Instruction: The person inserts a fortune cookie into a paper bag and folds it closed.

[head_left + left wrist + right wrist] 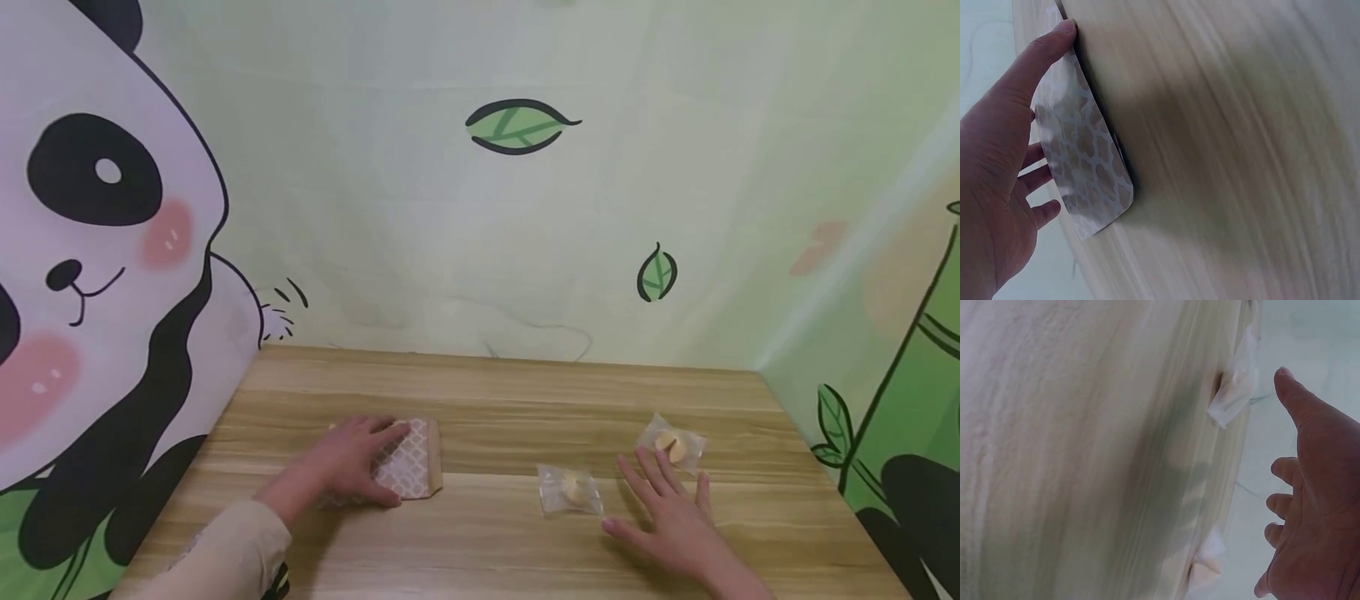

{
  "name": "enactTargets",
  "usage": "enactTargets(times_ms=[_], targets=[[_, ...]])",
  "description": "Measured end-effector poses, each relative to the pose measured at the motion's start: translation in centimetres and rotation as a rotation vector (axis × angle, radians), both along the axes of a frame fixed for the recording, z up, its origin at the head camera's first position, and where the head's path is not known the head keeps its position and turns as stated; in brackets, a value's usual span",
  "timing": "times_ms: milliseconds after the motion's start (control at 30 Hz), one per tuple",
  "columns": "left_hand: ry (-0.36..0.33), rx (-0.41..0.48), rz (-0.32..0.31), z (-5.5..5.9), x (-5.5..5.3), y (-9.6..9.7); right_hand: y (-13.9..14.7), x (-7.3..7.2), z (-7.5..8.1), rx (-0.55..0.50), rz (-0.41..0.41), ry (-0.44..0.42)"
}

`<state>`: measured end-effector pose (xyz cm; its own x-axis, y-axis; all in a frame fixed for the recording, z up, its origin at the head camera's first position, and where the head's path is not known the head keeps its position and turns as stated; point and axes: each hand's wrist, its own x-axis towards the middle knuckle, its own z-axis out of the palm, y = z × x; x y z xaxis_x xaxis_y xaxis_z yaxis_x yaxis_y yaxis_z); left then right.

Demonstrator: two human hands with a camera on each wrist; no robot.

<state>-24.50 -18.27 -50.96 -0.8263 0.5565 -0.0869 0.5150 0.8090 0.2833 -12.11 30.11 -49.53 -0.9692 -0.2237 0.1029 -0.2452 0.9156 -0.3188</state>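
On the left of the table lies a flat paper bag (411,467) with a white lattice print and a plain brown strip along its right side. My left hand (348,457) spans it from above, thumb at the near edge and fingers at the far edge, gripping it across its width; the left wrist view shows the fingertips partly hidden behind the bag (1088,156). My right hand (678,529) hovers with fingers spread, holding nothing. Close to it are two fortune cookies in clear wrappers, one cookie (573,487) left of the thumb, the other cookie (670,446) just beyond the fingertips.
The wood-grain table (480,550) meets a pale green backdrop (420,208) at its far edge. A printed panda (97,217) covers the left side, and a bamboo print (918,400) stands at the right.
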Motion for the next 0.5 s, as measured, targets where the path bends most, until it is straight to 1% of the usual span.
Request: enactTargets(times_ms=[167,333,500], targets=[[0.011,0.0,-0.045,-0.4,0.6,1.1,-0.8,-0.2,0.6,-0.001,0.037,0.038],[0.021,0.03,-0.09,-0.4,1.5,2.4,-1.8,-0.4,1.2,0.022,0.06,0.052],[0.057,0.041,-0.136,-0.6,2.2,3.3,-2.9,-0.8,1.7,-0.006,0.09,0.017]])
